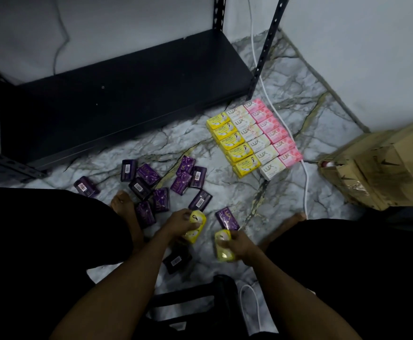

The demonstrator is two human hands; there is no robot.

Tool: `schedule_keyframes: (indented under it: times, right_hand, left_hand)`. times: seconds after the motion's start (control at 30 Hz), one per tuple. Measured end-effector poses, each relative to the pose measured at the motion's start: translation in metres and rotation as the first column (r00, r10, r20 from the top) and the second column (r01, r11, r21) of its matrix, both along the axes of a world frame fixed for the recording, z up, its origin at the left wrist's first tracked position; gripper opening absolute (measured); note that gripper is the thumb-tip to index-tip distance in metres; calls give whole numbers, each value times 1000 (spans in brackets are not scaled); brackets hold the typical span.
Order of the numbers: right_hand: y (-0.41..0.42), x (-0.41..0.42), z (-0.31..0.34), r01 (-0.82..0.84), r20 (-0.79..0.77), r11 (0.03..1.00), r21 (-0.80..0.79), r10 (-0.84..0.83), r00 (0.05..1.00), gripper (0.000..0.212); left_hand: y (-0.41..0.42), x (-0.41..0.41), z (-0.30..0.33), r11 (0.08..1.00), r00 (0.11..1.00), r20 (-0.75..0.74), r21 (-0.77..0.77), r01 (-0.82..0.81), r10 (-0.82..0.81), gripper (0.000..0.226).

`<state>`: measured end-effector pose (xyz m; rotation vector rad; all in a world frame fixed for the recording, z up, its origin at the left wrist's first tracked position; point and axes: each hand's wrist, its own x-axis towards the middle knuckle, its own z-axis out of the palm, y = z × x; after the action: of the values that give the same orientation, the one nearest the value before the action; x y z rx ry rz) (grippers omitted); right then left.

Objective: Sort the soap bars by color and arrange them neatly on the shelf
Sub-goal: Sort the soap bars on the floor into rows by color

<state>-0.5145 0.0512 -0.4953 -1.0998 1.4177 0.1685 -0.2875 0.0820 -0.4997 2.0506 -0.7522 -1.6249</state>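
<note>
My left hand [179,222] grips a yellow soap bar [197,228] just above the marble floor. My right hand [239,245] grips a second yellow soap bar [221,246]. Several purple soap bars [149,179] lie scattered on the floor ahead of my hands; one purple bar [227,218] lies just beyond my right hand and another [176,261] lies under my left forearm. To the right, sorted rows stand side by side: yellow bars [232,143], white bars [255,141] and pink bars [274,132]. The black metal shelf [117,99] has a bare bottom board.
A cardboard box [384,165] stands at the right. A white cable [304,182] runs along the floor past the pink row. My bare feet [124,209] rest among the purple bars. A black stool frame [200,298] sits between my knees.
</note>
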Motion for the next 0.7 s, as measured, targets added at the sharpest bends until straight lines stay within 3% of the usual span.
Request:
schedule_keyframes:
  times: [0.07, 0.17, 0.23, 0.33, 0.4, 0.7]
  right_hand:
    - [-16, 13, 23, 252, 171, 963, 92, -265, 949, 18]
    - [-35, 32, 42, 404, 303, 907, 116, -420, 856, 19]
    - [-39, 39, 50, 449, 303, 888, 96, -456, 837, 21]
    - [-38, 40, 51, 447, 265, 891, 73, -450, 853, 39]
    - [-38, 41, 52, 473, 264, 874, 117, -486, 833, 39]
    - [-63, 28, 61, 705, 324, 572, 419, -820, 473, 32]
  left_hand:
    - [-7, -5, 3, 998, 994, -88, -3, -69, 69, 47]
    - [-20, -18, 20, 989, 965, -218, 16, -146, 145, 42]
    - [-31, -23, 31, 984, 944, -278, 36, -177, 180, 35]
    - [-44, -26, 39, 987, 950, -266, 24, -162, 162, 34]
    - [-51, -31, 45, 989, 957, -250, 12, -150, 148, 35]
    - [-98, -65, 44, 994, 982, -187, -100, -49, 29, 28]
